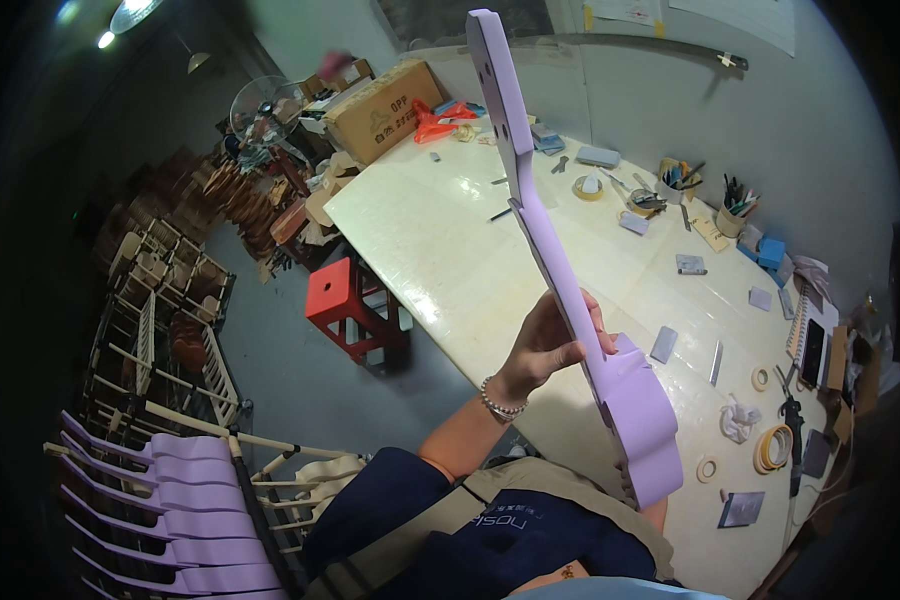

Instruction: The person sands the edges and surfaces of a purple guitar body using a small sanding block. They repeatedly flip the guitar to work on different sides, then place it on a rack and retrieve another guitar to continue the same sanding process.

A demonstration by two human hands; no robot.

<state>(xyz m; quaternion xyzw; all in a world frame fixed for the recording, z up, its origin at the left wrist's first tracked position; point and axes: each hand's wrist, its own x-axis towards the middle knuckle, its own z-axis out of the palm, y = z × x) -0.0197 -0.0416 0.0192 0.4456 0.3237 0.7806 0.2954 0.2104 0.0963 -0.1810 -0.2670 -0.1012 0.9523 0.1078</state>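
Note:
A lilac-painted ukulele (642,425), with no strings on it, is held up edge-on over the table, its headstock pointing up and away. My left hand (548,350), a beaded bracelet at its wrist, is closed round the neck close to where it meets the body. At the lower end of the body my right hand (626,482) supports the instrument; only a few fingertips and a bit of forearm show, the rest lying hidden behind the ukulele.
A rack of similar lilac ukuleles (205,525) stands at lower left. A red stool (335,298) is beside the pale table (440,240). Sanding blocks (664,344), tape rolls (773,448) and pen cups (738,213) lie about the right side. A cardboard box (385,115) sits at the far corner.

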